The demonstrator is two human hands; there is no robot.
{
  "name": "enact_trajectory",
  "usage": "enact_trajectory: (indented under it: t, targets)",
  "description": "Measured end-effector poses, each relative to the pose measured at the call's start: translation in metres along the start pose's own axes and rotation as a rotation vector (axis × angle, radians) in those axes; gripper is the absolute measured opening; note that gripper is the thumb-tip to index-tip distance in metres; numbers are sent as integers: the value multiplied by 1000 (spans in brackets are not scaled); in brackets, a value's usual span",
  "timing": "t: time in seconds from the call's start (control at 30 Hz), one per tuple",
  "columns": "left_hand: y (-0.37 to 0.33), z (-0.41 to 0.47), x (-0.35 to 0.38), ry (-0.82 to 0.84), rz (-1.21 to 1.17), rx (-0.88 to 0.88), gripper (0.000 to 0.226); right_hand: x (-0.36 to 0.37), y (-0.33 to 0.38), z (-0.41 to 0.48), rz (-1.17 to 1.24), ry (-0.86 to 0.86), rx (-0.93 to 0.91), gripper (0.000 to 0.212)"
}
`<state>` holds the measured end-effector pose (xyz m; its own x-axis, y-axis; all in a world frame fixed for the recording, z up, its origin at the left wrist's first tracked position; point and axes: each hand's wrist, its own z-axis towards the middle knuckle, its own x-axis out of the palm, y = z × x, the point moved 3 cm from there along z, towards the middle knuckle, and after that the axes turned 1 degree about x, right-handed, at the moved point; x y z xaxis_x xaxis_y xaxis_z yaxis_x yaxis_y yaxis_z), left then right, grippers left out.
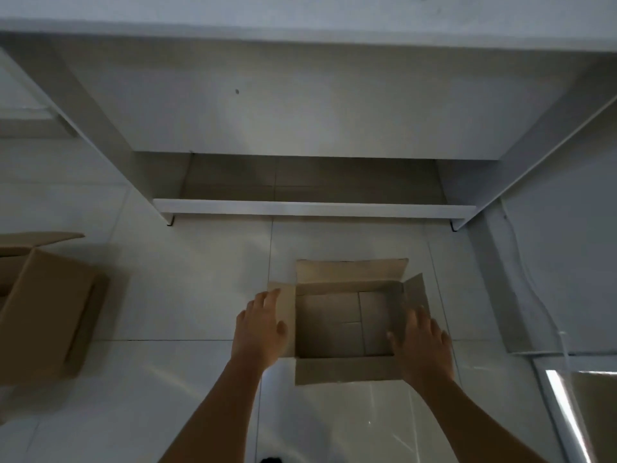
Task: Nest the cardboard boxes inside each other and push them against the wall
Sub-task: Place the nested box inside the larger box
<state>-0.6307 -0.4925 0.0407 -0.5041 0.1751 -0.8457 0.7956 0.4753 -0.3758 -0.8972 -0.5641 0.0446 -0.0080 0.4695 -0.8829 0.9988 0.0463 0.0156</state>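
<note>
An open cardboard box (347,324) stands on the tiled floor (187,295), in front of a white table (314,208) whose lower crossbar runs just beyond it. All four flaps of the box are folded outward, and the interior holds nothing.

The left hand (258,325) lies flat, fingers extended, on the left flap. The right hand (422,342) lies flat, fingers spread, over the right flap and the near right corner. Neither hand is clenched; both rest with palms down on the cardboard, and no grasp is visible.

A second, larger cardboard box (46,312) lies at the left edge of the view, well apart from the first box. The wall (300,105) is visible behind the table, well apart from both boxes.
</note>
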Motion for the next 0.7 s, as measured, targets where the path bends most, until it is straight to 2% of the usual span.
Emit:
enact_trajectory:
  t: [0.17, 0.27, 0.43, 0.57, 0.7]
  targets:
    - [17, 32, 73, 2, 43, -125, 67, 54, -45, 61, -34, 14, 12, 67]
    - [27, 48, 111, -11, 46, -197, 72, 84, -59, 91, 37, -4, 30, 68]
    - [42, 68, 155, -89, -197, -481, 88, 117, -69, 119, 235, -34, 90, 63]
    - [48, 75, 159, -210, -178, -501, 67, 124, -72, 127, 247, -75, 75, 67]
    - [39, 71, 145, -202, -154, -392, 54, 116, -64, 120, 280, -114, 45, 67]
